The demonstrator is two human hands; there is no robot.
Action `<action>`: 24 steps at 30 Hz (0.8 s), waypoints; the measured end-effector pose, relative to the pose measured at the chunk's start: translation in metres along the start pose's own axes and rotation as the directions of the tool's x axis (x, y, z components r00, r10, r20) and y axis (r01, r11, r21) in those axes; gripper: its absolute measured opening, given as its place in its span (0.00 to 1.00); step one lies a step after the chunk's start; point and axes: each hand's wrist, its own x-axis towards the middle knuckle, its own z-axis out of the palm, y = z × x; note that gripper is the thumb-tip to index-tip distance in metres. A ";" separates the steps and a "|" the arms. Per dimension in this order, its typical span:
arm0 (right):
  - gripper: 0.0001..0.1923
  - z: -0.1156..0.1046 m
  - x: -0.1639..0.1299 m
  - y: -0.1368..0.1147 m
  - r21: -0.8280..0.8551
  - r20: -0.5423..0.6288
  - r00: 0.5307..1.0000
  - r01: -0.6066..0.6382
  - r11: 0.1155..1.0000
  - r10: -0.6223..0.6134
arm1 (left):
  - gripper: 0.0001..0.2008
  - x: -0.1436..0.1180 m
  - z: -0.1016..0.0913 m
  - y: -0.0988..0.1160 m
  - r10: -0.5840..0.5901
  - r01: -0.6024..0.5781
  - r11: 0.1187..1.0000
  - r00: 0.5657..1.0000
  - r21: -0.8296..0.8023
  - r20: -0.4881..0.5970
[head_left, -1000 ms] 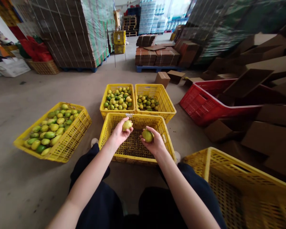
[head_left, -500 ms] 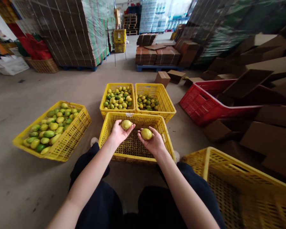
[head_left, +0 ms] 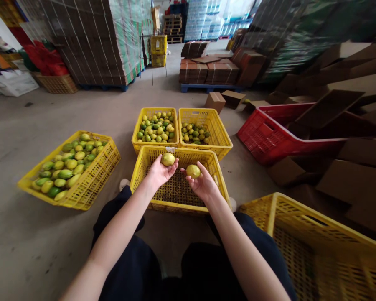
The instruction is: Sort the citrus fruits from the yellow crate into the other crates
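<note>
Holding one lemon each: left hand (head_left: 158, 173) cups lemon (head_left: 168, 159) on open palm, right hand (head_left: 203, 184) pinches second lemon (head_left: 193, 171), both over near yellow crate (head_left: 219, 184). Risk: palm fruit rolls off, bruises on crate floor.

Yellow lemon (head_left: 168, 159), faintly green-tinged; second yellow lemon (head_left: 193, 171). Bright yellow lattice-walled near crate (head_left: 218, 180), with a dark mesh floor. Mixed green and yellow fruit in the yellow left crate (head_left: 87, 194) and two yellow far crates (head_left: 138, 127). Red crate (head_left: 263, 140) with gridded sides. Brown cardboard boxes (head_left: 347, 179). Grey concrete floor (head_left: 81, 110). Black trousers (head_left: 134, 267).
</note>
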 end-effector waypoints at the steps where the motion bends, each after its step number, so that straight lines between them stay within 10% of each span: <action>1: 0.12 0.000 0.001 -0.001 -0.037 0.005 1.000 0.010 0.999 -0.010 | 0.25 0.001 0.000 0.001 -0.002 0.002 1.000 1.000 0.005 0.007; 8: 0.19 -0.004 0.003 0.006 -0.301 -0.008 0.901 0.412 0.860 -0.434 | 0.19 0.002 -0.003 -0.002 0.218 -0.210 0.932 0.976 0.294 0.007; 14: 0.29 -0.007 0.004 0.010 -0.637 0.193 0.614 0.672 0.378 -0.766 | 0.24 0.008 -0.009 -0.012 0.704 -0.692 0.253 0.611 0.676 0.362; 16: 0.28 -0.006 0.003 0.012 -0.641 0.222 0.568 0.697 0.320 -0.793 | 0.26 0.008 -0.010 -0.015 0.703 -0.714 0.169 0.570 0.679 0.425; 20: 0.25 0.001 -0.002 0.015 -0.554 0.220 0.583 0.735 0.392 -0.782 | 0.24 0.001 -0.005 -0.019 0.629 -0.682 0.468 0.704 0.563 0.330; 24: 0.18 0.008 -0.012 0.009 -0.375 0.154 0.731 0.665 0.645 -0.665 | 0.18 -0.007 0.002 -0.017 0.524 -0.598 0.683 0.801 0.420 0.289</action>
